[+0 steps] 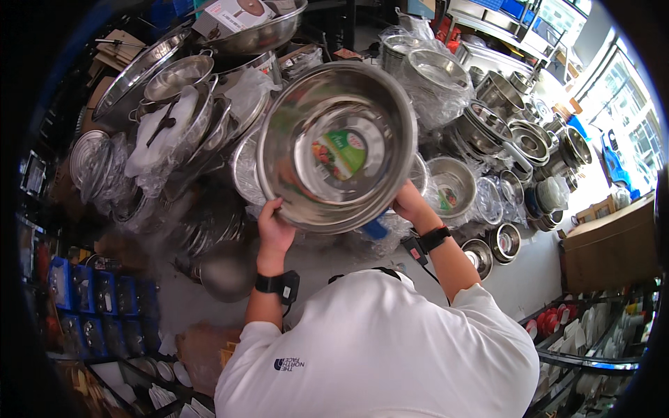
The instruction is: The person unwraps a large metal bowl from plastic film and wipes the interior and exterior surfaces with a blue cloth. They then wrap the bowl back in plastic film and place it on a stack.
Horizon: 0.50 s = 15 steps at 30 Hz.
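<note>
A large round stainless steel basin [337, 196] is held up in front of me, its inside turned towards the camera. On its bottom sits a green and red printed label [339, 154]. My left hand [274, 230] grips the rim at the lower left, the thumb over the edge. At the lower right, my right hand [412, 202] holds the rim, its fingers partly hidden by the basin. Each wrist wears a black strap with a small device. Behind the basin, a plastic-wrapped stack of steel basins [436, 70] and a smaller basin with a label [452, 188] show.
Steel pots [499, 96] and bowls [504, 243] crowd the right, with a cardboard box [611, 245] beyond. Wrapped pans and lids [172, 130] pile up on the left. Blue bins [83, 287] stand lower left. Shelves of dishes [585, 360] lie lower right.
</note>
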Each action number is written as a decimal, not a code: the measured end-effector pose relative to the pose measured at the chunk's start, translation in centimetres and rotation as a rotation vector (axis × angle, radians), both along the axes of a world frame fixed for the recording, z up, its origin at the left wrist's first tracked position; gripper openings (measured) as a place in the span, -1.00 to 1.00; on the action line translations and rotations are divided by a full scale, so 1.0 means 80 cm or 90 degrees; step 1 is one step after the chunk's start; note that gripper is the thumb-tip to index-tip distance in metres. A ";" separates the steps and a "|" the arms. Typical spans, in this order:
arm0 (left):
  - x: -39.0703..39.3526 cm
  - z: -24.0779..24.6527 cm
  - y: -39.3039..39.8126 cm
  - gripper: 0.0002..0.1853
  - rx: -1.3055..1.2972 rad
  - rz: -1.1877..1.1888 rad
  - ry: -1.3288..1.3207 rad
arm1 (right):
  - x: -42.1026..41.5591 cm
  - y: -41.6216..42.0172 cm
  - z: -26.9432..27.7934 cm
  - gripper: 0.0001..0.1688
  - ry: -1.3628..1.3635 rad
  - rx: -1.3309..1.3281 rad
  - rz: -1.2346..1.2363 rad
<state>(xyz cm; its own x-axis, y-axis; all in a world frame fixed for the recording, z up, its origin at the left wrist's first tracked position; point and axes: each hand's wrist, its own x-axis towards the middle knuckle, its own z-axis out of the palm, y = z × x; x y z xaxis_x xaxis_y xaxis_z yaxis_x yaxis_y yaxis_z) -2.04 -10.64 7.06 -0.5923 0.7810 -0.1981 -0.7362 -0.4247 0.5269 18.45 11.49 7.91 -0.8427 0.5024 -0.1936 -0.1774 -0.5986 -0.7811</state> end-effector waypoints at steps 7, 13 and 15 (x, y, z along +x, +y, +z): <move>0.026 -0.015 -0.080 -0.57 0.050 0.130 -0.039 | -0.120 -0.025 0.045 -0.41 0.126 0.029 0.021; 0.044 -0.030 -0.089 -0.54 -0.005 0.146 -0.009 | -0.095 0.012 -0.007 -0.56 0.040 0.235 0.053; 0.053 -0.026 -0.074 -0.51 -0.055 0.193 0.044 | -0.043 0.040 -0.040 -0.58 -0.101 0.583 0.048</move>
<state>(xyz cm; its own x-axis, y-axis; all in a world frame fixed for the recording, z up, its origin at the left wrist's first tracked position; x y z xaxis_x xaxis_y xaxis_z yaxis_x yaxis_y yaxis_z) 2.18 -16.56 4.97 -0.8097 0.5490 -0.2071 -0.5440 -0.5701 0.6157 15.00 14.66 4.71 -0.8766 0.4617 0.1358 -0.0141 0.2575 -0.9662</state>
